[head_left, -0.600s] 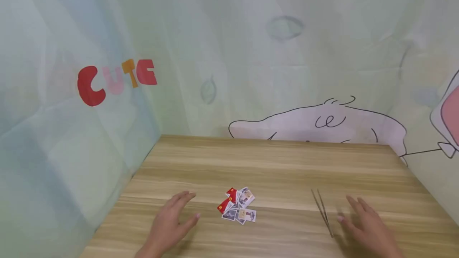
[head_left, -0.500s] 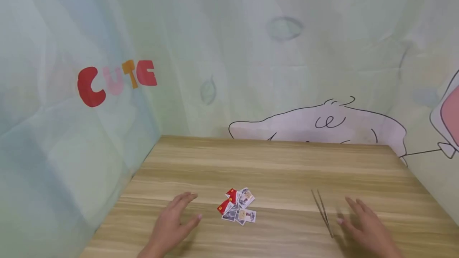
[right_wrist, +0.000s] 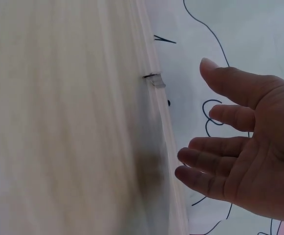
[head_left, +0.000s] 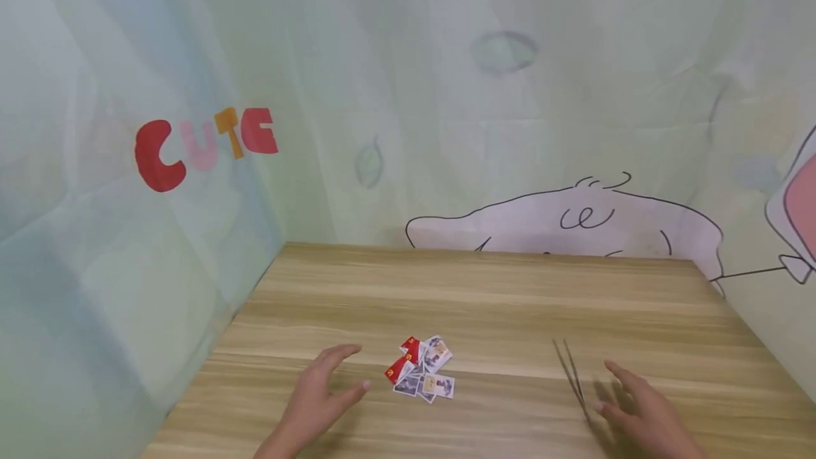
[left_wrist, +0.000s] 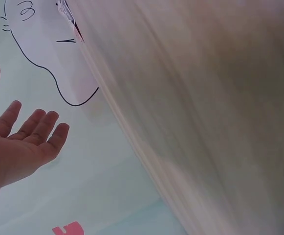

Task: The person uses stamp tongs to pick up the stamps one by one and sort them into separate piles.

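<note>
A small overlapping heap of stamps (head_left: 408, 386), some red with a yellow emblem and some pale with pictures, lies near the middle of the table. To its left is my left hand (head_left: 315, 395), fingers relaxed and thumb spread, holding nothing. A pair of thin metal tweezers (head_left: 569, 372) lies on the right part of the table, tips pointing away from me. Beside the tweezers' near end hovers my right hand (head_left: 644, 409), its thumb close to them and its palm bare. Both wrist views show the left hand (left_wrist: 27, 142) and right hand (right_wrist: 249, 142) with loose, unfilled fingers.
The wood-grain table (head_left: 484, 296) reaches back to a pale printed cloth (head_left: 408, 91) hung along the back and sides. Coloured letters (head_left: 161, 156) mark the left cloth, and a line-drawn white animal (head_left: 542, 225) shows behind the table's far edge.
My left hand has shifted slightly right, toward the stamps. My right hand has drifted a little left, nearer the tweezers. Stamps and tweezers stay where they were.
</note>
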Demonstrator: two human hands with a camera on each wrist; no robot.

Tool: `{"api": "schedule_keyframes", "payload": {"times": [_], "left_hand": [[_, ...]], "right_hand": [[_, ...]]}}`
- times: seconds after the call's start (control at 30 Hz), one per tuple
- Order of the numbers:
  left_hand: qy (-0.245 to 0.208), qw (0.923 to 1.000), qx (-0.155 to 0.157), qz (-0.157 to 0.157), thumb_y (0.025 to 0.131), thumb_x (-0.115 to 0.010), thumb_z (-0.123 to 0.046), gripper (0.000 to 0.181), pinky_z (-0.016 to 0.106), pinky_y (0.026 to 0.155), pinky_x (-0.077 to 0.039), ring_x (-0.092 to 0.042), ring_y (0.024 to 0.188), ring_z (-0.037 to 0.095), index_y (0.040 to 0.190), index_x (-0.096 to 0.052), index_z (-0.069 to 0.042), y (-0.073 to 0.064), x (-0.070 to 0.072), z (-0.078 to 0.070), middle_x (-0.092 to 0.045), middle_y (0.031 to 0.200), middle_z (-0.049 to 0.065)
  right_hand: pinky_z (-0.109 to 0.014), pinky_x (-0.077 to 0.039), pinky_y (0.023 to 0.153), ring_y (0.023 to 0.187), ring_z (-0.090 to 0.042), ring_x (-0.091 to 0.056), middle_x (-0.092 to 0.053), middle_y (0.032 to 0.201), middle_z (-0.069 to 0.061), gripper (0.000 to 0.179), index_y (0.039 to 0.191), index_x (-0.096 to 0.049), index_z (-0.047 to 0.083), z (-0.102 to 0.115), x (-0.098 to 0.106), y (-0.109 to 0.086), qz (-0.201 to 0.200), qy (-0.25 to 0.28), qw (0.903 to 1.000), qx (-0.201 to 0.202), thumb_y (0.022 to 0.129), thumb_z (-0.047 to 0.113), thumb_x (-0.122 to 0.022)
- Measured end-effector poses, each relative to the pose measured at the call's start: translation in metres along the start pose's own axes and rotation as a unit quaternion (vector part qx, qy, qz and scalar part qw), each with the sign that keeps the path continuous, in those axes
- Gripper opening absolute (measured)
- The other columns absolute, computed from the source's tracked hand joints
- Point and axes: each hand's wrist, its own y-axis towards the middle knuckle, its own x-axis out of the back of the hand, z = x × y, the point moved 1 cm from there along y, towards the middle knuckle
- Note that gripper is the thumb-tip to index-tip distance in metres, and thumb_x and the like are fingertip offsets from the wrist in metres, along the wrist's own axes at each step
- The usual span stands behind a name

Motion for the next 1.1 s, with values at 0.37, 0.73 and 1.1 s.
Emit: {"api": "schedule_keyframes", "payload": {"times": [0.37,0.73,1.1], "left_hand": [[-0.036,0.9980,0.039,0.034,0.075,-0.078,-0.020,0.052,0.050,0.087,-0.044,-0.055,0.106,0.029,0.123,-0.058,-0.013,0.009,-0.012,-0.004,-0.057,0.122,0.007],[-0.077,0.9949,0.043,0.049,0.076,-0.076,-0.023,0.050,0.053,0.083,-0.046,-0.055,0.104,0.037,0.121,-0.059,-0.009,0.020,-0.022,-0.008,-0.056,0.121,0.014],[-0.060,0.9930,0.050,0.089,0.073,-0.077,-0.021,0.053,0.050,0.078,-0.048,-0.054,0.100,0.041,0.121,-0.060,-0.006,0.031,-0.036,-0.005,-0.056,0.118,0.018]], "right_hand": [[-0.059,-0.042,0.084,0.107,-0.048,-0.050,-0.041,0.125,-0.040,0.078,0.137,-0.033,-0.007,0.012,-0.006,0.009,0.003,0.082,0.9966,-0.011,0.080,0.026,-0.073],[-0.053,-0.045,0.085,0.105,-0.046,-0.052,-0.046,0.119,-0.038,0.076,0.137,-0.025,-0.013,0.016,-0.019,0.015,0.002,0.131,0.9897,-0.059,0.090,0.033,-0.061],[-0.056,-0.041,0.087,0.097,-0.043,-0.055,-0.058,0.103,-0.031,0.067,0.128,-0.034,-0.020,0.028,-0.039,0.022,-0.059,0.102,0.9901,-0.077,0.089,0.027,-0.063]]}}
